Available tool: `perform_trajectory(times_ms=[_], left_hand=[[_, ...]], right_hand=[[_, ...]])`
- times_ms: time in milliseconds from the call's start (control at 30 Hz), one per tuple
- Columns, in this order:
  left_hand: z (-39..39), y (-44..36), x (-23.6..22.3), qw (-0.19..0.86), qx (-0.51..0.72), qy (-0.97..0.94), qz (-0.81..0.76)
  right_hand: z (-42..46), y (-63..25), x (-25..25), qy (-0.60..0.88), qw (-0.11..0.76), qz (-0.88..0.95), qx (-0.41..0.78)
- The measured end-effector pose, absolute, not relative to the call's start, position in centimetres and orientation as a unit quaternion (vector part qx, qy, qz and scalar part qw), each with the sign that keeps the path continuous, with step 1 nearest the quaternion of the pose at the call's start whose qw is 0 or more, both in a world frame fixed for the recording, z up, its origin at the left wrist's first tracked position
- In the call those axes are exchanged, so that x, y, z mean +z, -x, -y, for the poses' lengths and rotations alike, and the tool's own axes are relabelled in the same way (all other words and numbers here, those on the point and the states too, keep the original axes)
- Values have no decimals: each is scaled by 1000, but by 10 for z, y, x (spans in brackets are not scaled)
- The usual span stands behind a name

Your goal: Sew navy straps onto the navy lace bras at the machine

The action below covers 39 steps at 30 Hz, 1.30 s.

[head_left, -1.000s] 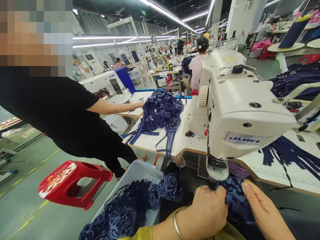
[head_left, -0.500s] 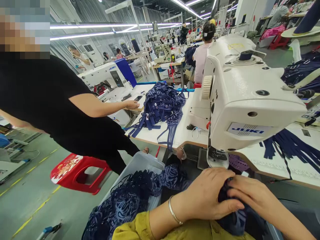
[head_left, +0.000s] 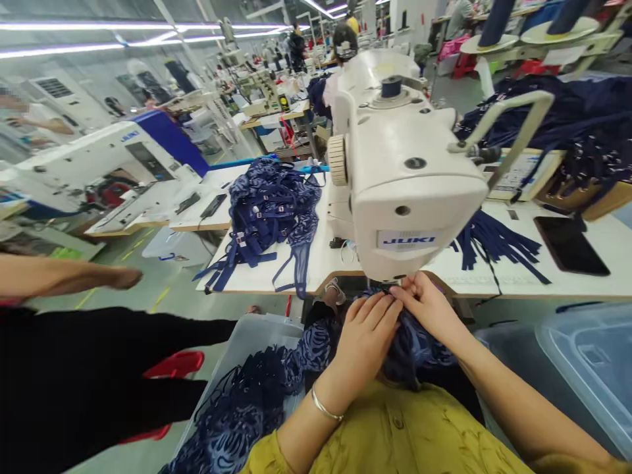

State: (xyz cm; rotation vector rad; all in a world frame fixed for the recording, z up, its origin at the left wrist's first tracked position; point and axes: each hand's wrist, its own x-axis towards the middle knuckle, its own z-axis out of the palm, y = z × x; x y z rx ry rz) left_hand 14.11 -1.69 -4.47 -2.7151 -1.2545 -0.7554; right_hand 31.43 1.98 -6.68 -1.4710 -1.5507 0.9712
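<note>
A navy patterned garment (head_left: 424,342) bunches just under the near end of the JUKI sewing machine (head_left: 415,191); the left hand (head_left: 368,332) curls its pressed-together fingers over it, the right hand (head_left: 432,309) pinches its cloth. Left, a translucent bin (head_left: 269,324) brims with navy garments (head_left: 241,421); right, another bin (head_left: 592,368), contents unclear to me.

Wearer's two hands (head_left: 364,334) (head_left: 434,315), one bangle (head_left: 320,408), two JUKI machines (head_left: 415,168) (head_left: 74,161) (one farther), two upper-right thread cones (head_left: 496,23) (head_left: 563,16)

long strip lights (head_left: 108,27), grey wall (head_left: 96,69), green-grey floor (head_left: 192,289) with yellow lines (head_left: 160,299), red stool (head_left: 178,364)
</note>
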Motion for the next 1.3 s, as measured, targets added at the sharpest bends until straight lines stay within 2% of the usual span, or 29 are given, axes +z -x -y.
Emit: perform_trajectory(times_ms=[133,600,1000,1300], left_hand=[[18,-147,-46,55,-238,868,432],[13,-159,-45,120,-215,842,480],[13,-162,-44,138,-214,838,483],[15,-159,-31,134,-165,852,478]], right_hand=[[-21,-321,-64,519,431,597,434],[-32,-320,-64,593,398,626,312],[-33,-321,-70,600,401,624,298],[-28,-370,-76,596,329,675,285]])
